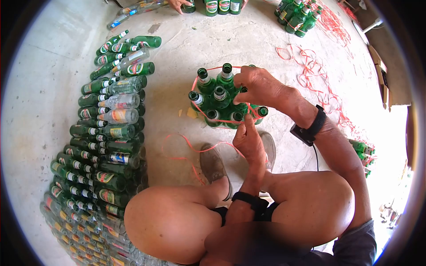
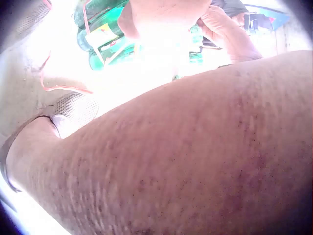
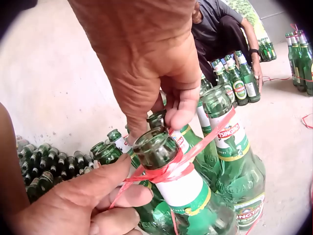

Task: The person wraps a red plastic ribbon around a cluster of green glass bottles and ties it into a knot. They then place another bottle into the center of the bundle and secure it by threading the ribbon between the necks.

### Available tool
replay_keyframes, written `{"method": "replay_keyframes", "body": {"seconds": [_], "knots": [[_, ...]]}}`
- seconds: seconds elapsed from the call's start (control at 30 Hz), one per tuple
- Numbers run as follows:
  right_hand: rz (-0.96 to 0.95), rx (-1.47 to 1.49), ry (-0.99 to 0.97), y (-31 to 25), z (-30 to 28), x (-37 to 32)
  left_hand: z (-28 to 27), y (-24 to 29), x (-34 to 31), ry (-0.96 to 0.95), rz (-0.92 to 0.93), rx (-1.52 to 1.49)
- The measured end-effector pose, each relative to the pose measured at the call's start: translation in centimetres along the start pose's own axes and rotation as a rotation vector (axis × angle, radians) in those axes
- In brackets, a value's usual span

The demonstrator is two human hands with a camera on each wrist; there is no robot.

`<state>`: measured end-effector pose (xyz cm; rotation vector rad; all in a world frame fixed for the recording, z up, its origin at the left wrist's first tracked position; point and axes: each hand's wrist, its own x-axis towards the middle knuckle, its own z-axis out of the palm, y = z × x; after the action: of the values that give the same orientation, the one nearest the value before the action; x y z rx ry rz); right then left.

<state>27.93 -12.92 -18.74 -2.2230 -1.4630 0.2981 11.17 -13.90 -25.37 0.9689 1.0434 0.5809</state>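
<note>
A bundle of green beer bottles (image 1: 220,95) stands upright on the floor between my feet, with red plastic strapping (image 1: 194,84) round it. My left hand (image 1: 250,141) pinches the strapping between thumb and fingers at the bundle's near side. In the right wrist view, that strapping is wound round the neck of a front bottle (image 3: 183,191). My right hand (image 1: 268,91) reaches over the bundle from the right. Its thumb and fingers come down round the top of an inner bottle (image 3: 156,119), partly hiding it. Bright glare washes out the left wrist view.
Many bottles (image 1: 108,175) lie stacked along the left. Loose red strapping (image 1: 310,75) trails over the floor at right, and a loose end (image 1: 177,157) curls near my shoe. Opposite, another person (image 3: 225,34) handles standing bottles (image 3: 239,85). Another bottle bundle (image 1: 298,20) stands at far right.
</note>
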Motion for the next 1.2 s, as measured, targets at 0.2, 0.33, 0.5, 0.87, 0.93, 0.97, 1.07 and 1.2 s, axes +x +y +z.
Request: {"method": "replay_keyframes", "body": {"seconds": [0.2, 0.33, 0.5, 0.87, 0.93, 0.97, 1.07, 1.2], "knots": [[-0.034, 0.107, 0.067, 0.4, 0.0, -1.8, -0.5, -0.7, 0.0, -0.064, 0.018, 0.025], [-0.027, 0.099, 0.067, 0.2, 0.2, -2.0, -0.5, -1.4, 0.0, -0.076, 0.074, 0.063], [-0.014, 0.040, 0.030, 0.0, 0.5, -1.6, -0.5, -0.9, 0.0, -0.073, 0.089, 0.082], [-0.052, 0.121, 0.031, 1.1, 0.7, -2.0, -1.9, -1.5, -0.1, -0.103, 0.178, 0.138], [-0.071, 0.137, 0.061, 1.2, 0.4, -2.1, -1.8, -1.7, 0.1, -0.121, 0.187, 0.113], [-0.077, 0.147, 0.066, 1.0, 0.6, -2.3, -2.0, -1.7, 0.1, -0.130, 0.189, 0.106], [-0.070, 0.206, 0.069, 0.3, 0.4, -2.6, -2.3, -1.2, 0.0, -0.134, 0.136, 0.087], [0.063, 0.320, 0.099, -2.3, -1.7, -4.2, -2.6, -1.3, 0.0, -0.149, 0.180, 0.047]]}}
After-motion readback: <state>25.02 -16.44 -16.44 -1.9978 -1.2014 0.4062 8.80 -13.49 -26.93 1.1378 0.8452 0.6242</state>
